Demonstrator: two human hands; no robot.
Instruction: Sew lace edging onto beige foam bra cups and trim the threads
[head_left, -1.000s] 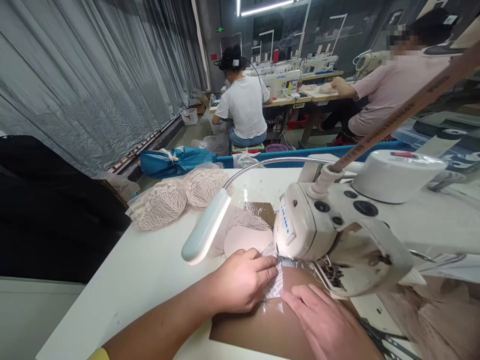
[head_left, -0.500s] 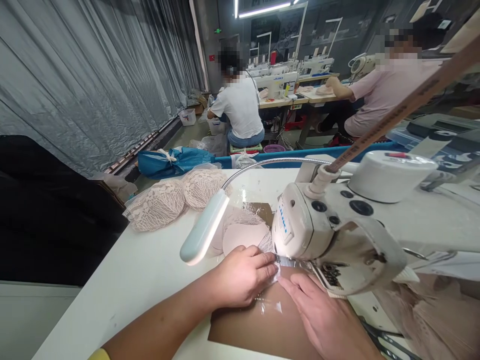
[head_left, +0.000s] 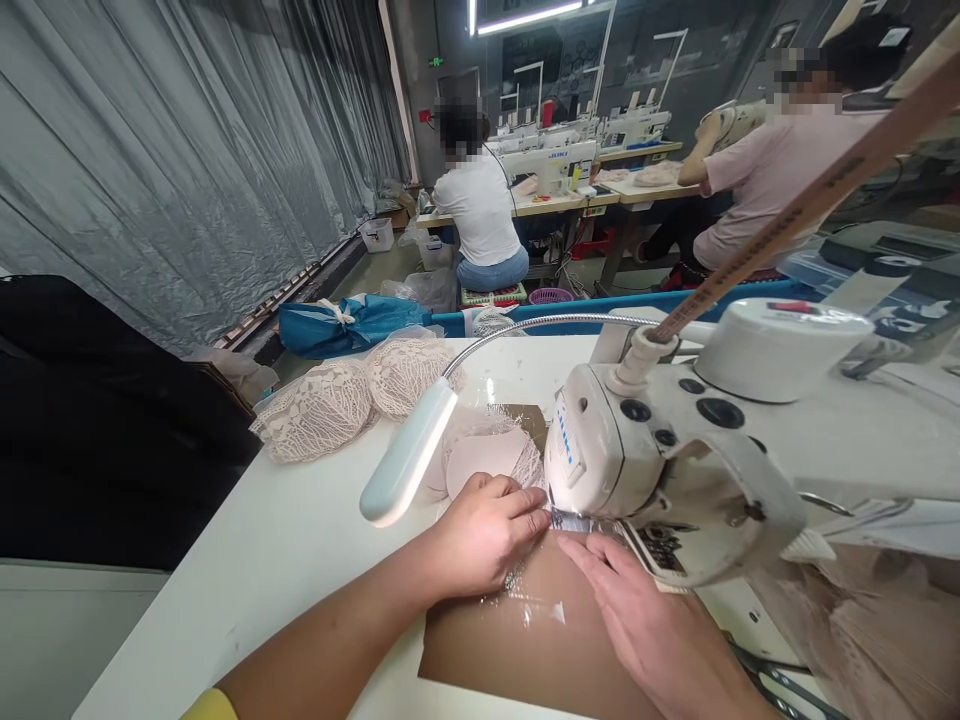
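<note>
Head view: lace cup [head_left: 484,455] lengthwise toward lamp [head_left: 409,455]

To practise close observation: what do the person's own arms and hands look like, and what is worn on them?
The left hand and right hand are bare: no gloves or rings show. Both forearms are uncovered; a yellow cuff shows high on the left arm.

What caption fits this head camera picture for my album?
Left hand and right hand press lace flat at a white sewing machine.
</note>
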